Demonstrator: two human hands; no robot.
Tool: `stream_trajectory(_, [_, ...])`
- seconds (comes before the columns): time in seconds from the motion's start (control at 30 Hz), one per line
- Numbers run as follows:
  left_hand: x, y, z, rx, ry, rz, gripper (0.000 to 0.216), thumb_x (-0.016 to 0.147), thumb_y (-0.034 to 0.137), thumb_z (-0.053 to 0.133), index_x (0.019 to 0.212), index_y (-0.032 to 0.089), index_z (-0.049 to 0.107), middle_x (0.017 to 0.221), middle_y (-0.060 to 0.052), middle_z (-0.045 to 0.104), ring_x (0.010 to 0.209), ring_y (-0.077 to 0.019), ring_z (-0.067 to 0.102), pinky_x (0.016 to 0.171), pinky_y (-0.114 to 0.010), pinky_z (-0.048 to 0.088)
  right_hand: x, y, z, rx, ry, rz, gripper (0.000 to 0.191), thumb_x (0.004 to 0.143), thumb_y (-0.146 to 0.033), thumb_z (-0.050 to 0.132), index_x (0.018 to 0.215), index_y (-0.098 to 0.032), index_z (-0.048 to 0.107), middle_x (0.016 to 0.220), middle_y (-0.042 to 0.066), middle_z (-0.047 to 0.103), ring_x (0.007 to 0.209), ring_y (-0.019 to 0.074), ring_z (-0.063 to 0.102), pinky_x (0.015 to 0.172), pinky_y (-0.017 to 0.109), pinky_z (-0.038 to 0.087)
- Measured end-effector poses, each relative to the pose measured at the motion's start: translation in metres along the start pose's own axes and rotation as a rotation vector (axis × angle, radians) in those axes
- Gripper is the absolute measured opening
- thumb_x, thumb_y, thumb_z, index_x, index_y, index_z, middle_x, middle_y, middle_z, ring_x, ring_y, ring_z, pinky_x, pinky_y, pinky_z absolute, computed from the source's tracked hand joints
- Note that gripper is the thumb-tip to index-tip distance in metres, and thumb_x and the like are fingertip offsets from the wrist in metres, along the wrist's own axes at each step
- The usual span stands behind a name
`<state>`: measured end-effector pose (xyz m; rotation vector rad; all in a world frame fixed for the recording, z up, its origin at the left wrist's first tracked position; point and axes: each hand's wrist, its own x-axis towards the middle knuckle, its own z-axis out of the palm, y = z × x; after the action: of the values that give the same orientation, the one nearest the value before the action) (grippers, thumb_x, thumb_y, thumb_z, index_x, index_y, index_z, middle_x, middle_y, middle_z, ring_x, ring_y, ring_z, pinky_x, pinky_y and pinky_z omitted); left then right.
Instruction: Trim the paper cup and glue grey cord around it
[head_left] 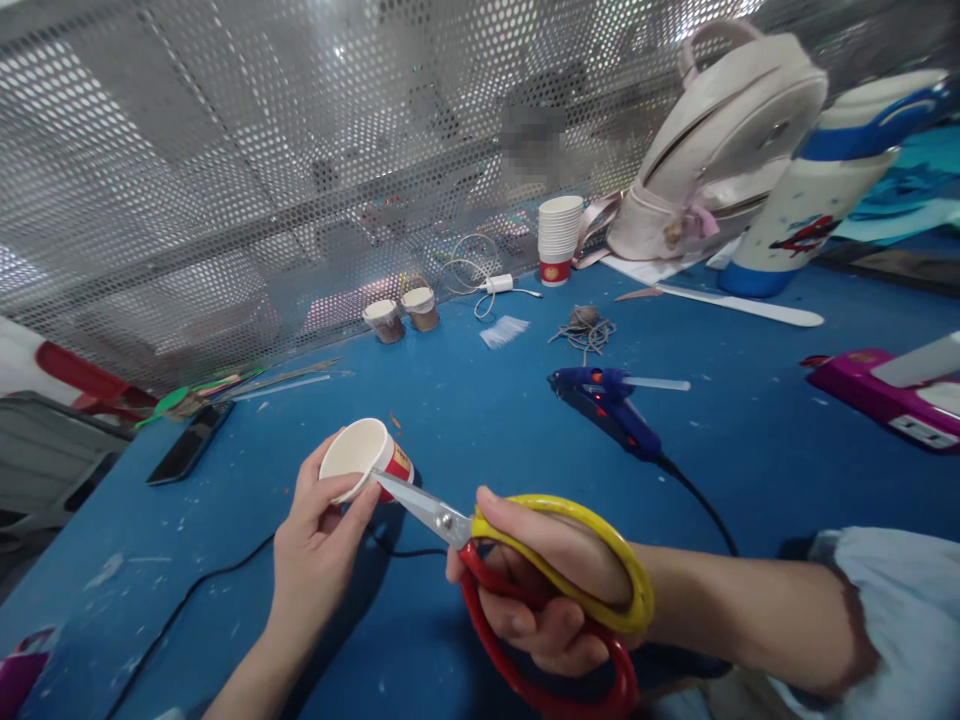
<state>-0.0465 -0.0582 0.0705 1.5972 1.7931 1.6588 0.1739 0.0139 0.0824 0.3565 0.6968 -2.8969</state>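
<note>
My left hand (319,530) is closed on a small white and red paper cup (395,462), tilted with its mouth toward me. The thumb and fingers pinch its near rim. In my right hand (544,580) is a pair of scissors (442,520) with one yellow and one red handle loop, my fingers through the loops. The blade tips meet the cup's rim beside my left thumb. Whether the rim lies between the blades is hard to make out. A blue glue gun (611,405) with a clear glue stick lies beyond my right hand.
A stack of paper cups (559,245), a ball of grey yarn (585,325) and two small covered cups (403,313) stand toward the perforated metal screen (300,150). A phone (191,443) lies left. A backpack (712,150), bottle (810,200) and purple power strip (877,395) are right. Black cable (217,572) crosses the blue table.
</note>
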Motion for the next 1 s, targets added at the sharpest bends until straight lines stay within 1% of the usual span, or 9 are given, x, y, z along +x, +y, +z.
stream_trajectory(0.23, [0.0, 0.0, -0.001, 0.035, 0.009, 0.031, 0.005, 0.082, 0.025, 0.07, 0.087, 0.023, 0.07, 0.136, -0.006, 0.056, 0.129, -0.0219, 0.052, 0.104, -0.033, 0.045, 0.0, 0.001, -0.005, 0.016, -0.028, 0.01, 0.074, 0.096, -0.068, 0.005, 0.091, -0.016, 0.057, 0.054, -0.003, 0.05, 0.031, 0.0025, 0.033, 0.029, 0.012, 0.038])
stream_trajectory(0.43, [0.001, 0.001, 0.001, 0.004, -0.01, -0.049, 0.007, 0.082, 0.029, 0.07, 0.085, 0.023, 0.071, 0.136, -0.005, 0.055, 0.129, -0.024, 0.051, 0.108, -0.036, 0.041, 0.0, 0.003, -0.003, -0.003, 0.002, 0.001, 0.063, 0.097, -0.068, 0.014, 0.09, -0.018, 0.053, 0.051, -0.006, 0.046, 0.03, 0.0027, 0.029, 0.027, 0.01, 0.034])
stream_trajectory(0.53, [0.003, -0.003, 0.002, -0.064, 0.014, -0.149, 0.015, 0.077, 0.032, 0.074, 0.088, 0.022, 0.07, 0.13, -0.006, 0.058, 0.123, -0.0249, 0.055, 0.105, -0.037, 0.043, -0.001, 0.001, -0.001, -0.019, 0.025, -0.007, 0.063, 0.095, -0.07, 0.016, 0.091, -0.019, 0.052, 0.052, -0.007, 0.045, 0.031, 0.0025, 0.025, 0.028, 0.01, 0.032])
stream_trajectory(0.67, [0.011, -0.005, 0.001, -0.288, 0.132, -0.404, 0.048, 0.066, 0.034, 0.082, 0.108, 0.024, 0.061, 0.107, -0.005, 0.068, 0.096, -0.0195, 0.067, 0.084, -0.032, 0.054, -0.004, -0.004, -0.001, -0.086, 0.031, -0.003, 0.058, 0.094, -0.071, 0.019, 0.092, -0.021, 0.05, 0.056, -0.007, 0.046, 0.034, 0.0035, 0.027, 0.031, 0.012, 0.03])
stream_trajectory(0.73, [0.016, -0.002, 0.0, -0.364, 0.167, -0.514, 0.062, 0.062, 0.033, 0.084, 0.116, 0.025, 0.056, 0.096, -0.002, 0.07, 0.082, -0.0164, 0.068, 0.073, -0.027, 0.055, -0.008, -0.006, 0.001, -0.257, 0.117, -0.008, 0.048, 0.092, -0.068, 0.032, 0.095, -0.022, 0.048, 0.059, -0.007, 0.046, 0.036, 0.0045, 0.03, 0.034, 0.015, 0.031])
stream_trajectory(0.77, [0.018, 0.0, -0.001, -0.39, 0.172, -0.559, 0.065, 0.06, 0.033, 0.084, 0.118, 0.025, 0.055, 0.092, -0.001, 0.07, 0.076, -0.0156, 0.067, 0.068, -0.026, 0.055, -0.011, -0.007, 0.003, -0.409, 0.196, -0.033, 0.043, 0.09, -0.064, 0.041, 0.098, -0.023, 0.049, 0.061, -0.007, 0.047, 0.037, 0.0049, 0.032, 0.037, 0.016, 0.031])
stream_trajectory(0.87, [0.021, 0.006, -0.003, -0.433, 0.141, -0.656, 0.064, 0.058, 0.034, 0.085, 0.115, 0.023, 0.057, 0.09, -0.001, 0.07, 0.066, -0.0148, 0.067, 0.06, -0.026, 0.054, -0.018, -0.01, 0.011, -1.041, 0.505, -0.19, 0.036, 0.078, -0.048, 0.068, 0.101, -0.023, 0.055, 0.071, -0.005, 0.055, 0.051, 0.0074, 0.042, 0.049, 0.02, 0.035])
stream_trajectory(0.93, [0.021, 0.009, -0.003, -0.436, 0.111, -0.686, 0.064, 0.058, 0.035, 0.085, 0.114, 0.021, 0.058, 0.093, -0.002, 0.071, 0.066, -0.015, 0.067, 0.059, -0.026, 0.054, -0.021, -0.011, 0.015, -1.384, 0.682, -0.292, 0.03, 0.074, -0.04, 0.073, 0.095, -0.022, 0.061, 0.078, -0.003, 0.059, 0.061, 0.0097, 0.045, 0.056, 0.021, 0.034])
stream_trajectory(1.0, [0.019, 0.011, -0.004, -0.431, 0.097, -0.692, 0.063, 0.058, 0.035, 0.084, 0.114, 0.02, 0.059, 0.096, -0.003, 0.071, 0.069, -0.0152, 0.067, 0.061, -0.026, 0.054, -0.02, -0.012, 0.016, -1.558, 0.777, -0.35, 0.024, 0.075, -0.038, 0.072, 0.09, -0.022, 0.062, 0.079, -0.002, 0.06, 0.064, 0.0112, 0.045, 0.058, 0.023, 0.033])
